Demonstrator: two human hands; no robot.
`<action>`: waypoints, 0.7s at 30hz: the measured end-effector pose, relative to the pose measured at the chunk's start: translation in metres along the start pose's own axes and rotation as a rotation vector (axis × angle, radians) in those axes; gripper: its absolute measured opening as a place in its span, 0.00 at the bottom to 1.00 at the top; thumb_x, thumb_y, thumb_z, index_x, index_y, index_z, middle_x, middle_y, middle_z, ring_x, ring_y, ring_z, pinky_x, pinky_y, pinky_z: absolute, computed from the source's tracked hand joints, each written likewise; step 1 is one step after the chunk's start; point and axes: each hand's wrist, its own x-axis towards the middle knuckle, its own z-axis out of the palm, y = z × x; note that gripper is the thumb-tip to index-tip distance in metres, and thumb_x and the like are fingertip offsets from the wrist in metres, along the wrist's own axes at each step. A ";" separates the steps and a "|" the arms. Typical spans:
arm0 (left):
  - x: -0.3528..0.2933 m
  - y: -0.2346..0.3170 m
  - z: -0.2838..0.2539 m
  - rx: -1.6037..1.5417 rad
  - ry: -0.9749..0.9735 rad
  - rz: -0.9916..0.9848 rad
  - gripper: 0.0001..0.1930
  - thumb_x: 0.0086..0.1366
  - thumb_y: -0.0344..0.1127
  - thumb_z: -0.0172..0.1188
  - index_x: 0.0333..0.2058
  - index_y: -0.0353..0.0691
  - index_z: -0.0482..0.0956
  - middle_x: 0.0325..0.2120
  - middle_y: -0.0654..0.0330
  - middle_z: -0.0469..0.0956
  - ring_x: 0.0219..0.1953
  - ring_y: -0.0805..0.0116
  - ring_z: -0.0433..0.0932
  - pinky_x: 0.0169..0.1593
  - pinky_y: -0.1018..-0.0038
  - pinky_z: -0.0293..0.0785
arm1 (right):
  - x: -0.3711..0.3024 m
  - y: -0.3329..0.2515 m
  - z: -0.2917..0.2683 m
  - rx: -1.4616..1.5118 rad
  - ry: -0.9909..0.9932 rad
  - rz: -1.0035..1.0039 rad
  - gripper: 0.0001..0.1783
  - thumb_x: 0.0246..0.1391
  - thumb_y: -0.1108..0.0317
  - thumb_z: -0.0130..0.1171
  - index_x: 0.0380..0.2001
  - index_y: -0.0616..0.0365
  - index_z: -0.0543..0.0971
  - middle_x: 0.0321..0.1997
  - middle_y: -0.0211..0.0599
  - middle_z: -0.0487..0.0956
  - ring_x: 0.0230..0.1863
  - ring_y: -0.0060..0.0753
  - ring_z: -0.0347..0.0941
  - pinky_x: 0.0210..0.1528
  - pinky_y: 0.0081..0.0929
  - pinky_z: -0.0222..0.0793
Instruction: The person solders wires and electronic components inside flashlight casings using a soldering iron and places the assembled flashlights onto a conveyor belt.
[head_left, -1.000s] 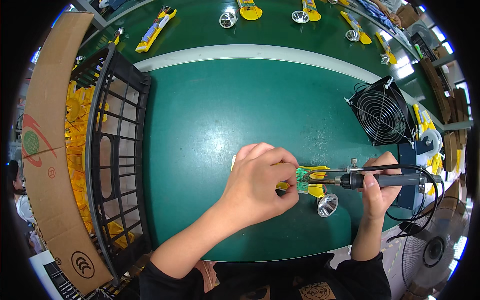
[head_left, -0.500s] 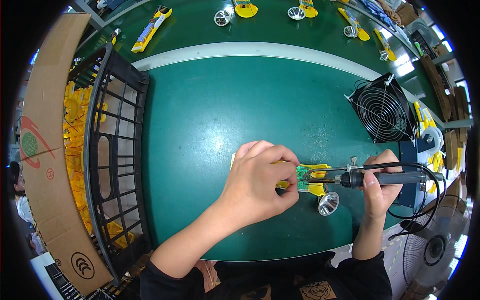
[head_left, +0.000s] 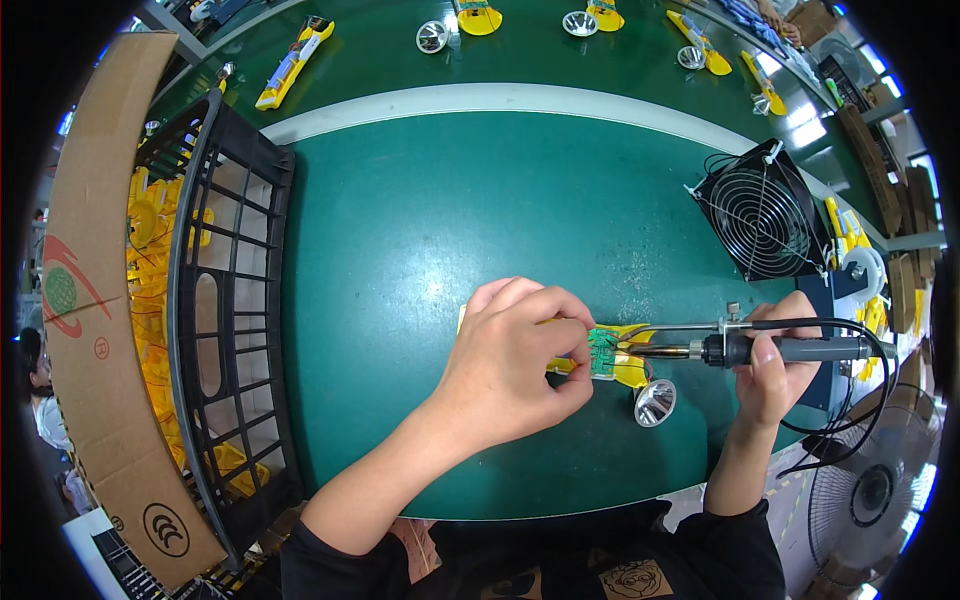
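My right hand point(head_left: 775, 365) grips a soldering iron point(head_left: 800, 349) by its dark grey handle, with a thin metal feed tube point(head_left: 670, 328) clamped along it. The tip points left, at or just over a green circuit board point(head_left: 602, 353) in a yellow torch housing point(head_left: 632, 372). Whether it touches, I cannot tell. My left hand point(head_left: 520, 355) lies over the housing's left part, thumb and forefinger closed beside the board. What they pinch is hidden. A silvery reflector cup point(head_left: 655, 403) rests on the green mat point(head_left: 400, 220) just below the housing.
At left stands a black crate point(head_left: 230, 330) of yellow housings, with a cardboard flap point(head_left: 110, 320) beside it. A black fan point(head_left: 762, 222) and a blue box-shaped device point(head_left: 818, 385) are at right. Several torch housings and reflectors lie on the bench point(head_left: 380, 60) beyond.
The soldering iron and my right hand have shifted slightly to the right. My left hand keeps its place over the housing. The whole view has moved a little.
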 end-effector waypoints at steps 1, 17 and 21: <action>0.000 -0.001 0.001 0.001 -0.003 0.002 0.04 0.35 0.28 0.57 0.12 0.42 0.70 0.26 0.68 0.72 0.29 0.68 0.68 0.42 0.72 0.60 | 0.001 0.001 -0.002 0.001 0.018 -0.009 0.10 0.35 0.71 0.53 0.16 0.62 0.63 0.15 0.30 0.61 0.11 0.15 0.54 0.13 0.12 0.49; 0.000 -0.001 0.003 0.003 0.007 0.024 0.05 0.34 0.26 0.57 0.12 0.40 0.70 0.25 0.68 0.72 0.28 0.69 0.68 0.39 0.73 0.60 | -0.001 0.017 -0.007 -0.044 -0.166 -0.055 0.08 0.36 0.77 0.52 0.23 0.62 0.65 0.20 0.34 0.65 0.17 0.16 0.56 0.18 0.13 0.51; 0.000 0.000 0.002 -0.005 -0.001 0.017 0.04 0.34 0.27 0.57 0.12 0.40 0.70 0.25 0.68 0.72 0.29 0.69 0.68 0.39 0.73 0.60 | -0.001 0.020 -0.012 -0.051 -0.270 -0.037 0.16 0.36 0.80 0.51 0.32 0.56 0.64 0.21 0.36 0.66 0.19 0.16 0.57 0.20 0.14 0.53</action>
